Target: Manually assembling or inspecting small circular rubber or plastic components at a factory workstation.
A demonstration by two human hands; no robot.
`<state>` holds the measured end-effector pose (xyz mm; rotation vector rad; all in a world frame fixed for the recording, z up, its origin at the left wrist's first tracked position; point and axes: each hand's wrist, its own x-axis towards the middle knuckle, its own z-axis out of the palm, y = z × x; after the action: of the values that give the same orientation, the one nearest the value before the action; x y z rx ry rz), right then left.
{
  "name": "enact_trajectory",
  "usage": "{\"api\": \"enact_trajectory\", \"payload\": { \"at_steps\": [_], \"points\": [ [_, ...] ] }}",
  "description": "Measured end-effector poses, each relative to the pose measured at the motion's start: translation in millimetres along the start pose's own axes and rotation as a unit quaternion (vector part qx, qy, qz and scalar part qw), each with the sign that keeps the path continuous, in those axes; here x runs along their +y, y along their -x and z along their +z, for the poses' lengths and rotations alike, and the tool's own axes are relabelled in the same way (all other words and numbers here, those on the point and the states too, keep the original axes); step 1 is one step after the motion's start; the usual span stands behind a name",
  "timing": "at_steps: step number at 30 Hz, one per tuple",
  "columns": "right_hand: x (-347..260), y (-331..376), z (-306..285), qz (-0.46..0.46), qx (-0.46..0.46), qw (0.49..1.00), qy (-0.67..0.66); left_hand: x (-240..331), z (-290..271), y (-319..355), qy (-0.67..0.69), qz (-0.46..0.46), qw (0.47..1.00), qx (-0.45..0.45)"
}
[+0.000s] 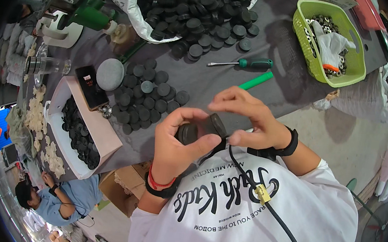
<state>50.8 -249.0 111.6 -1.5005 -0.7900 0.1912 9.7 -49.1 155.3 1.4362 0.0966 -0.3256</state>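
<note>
Over the near edge of the table, my left hand [175, 142] grips black round caps [186, 133] between thumb and fingers; at least two show, one of them a tilted black disc [216, 124] on the right side. My right hand [261, 123] is just to the right, its thumb and forefinger spread apart around that disc, with a gap showing. Whether a fingertip touches it is hard to tell. Left of my hands, a cluster of black caps [147, 100] lies on the dark cloth. A larger heap of black caps [204, 14] spills from a white sack [133, 3] at the back.
A screwdriver [255, 63] and green stick [257, 81] lie beyond my right hand. A green basket [358, 67] holds small rings and a glove [331, 46]. Leftward are a box [108, 143] of black parts, a phone [90, 87], a round grey lid [110, 74] and a green hand press [85, 12].
</note>
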Motion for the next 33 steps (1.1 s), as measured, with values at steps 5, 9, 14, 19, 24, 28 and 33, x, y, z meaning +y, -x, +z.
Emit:
{"api": "enact_trajectory", "payload": {
  "at_steps": [5,9,14,19,24,28,33],
  "points": [
    [1,-3,0,0.073,0.016,0.996,0.047,5,-3,3,-0.073,0.042,0.996,0.024],
    [4,0,0,0.081,0.023,0.992,0.093,10,-1,7,-0.087,0.013,0.996,0.031],
    [-1,-2,0,0.074,0.022,0.995,0.057,7,-3,4,-0.070,0.014,0.997,0.019],
    [-10,-10,2,-0.023,0.015,0.999,0.035,5,-9,0,0.015,-0.041,0.998,-0.045],
    [-13,-19,15,-0.079,0.097,0.978,0.167,0,-5,-3,0.154,-0.095,0.983,0.015],
    [-6,-22,27,-0.135,0.194,0.928,0.288,-5,2,-7,0.141,-0.068,0.987,0.031],
    [0,-23,29,-0.160,0.211,0.916,0.301,-5,2,-6,0.122,-0.057,0.989,0.058]
  ]
}}
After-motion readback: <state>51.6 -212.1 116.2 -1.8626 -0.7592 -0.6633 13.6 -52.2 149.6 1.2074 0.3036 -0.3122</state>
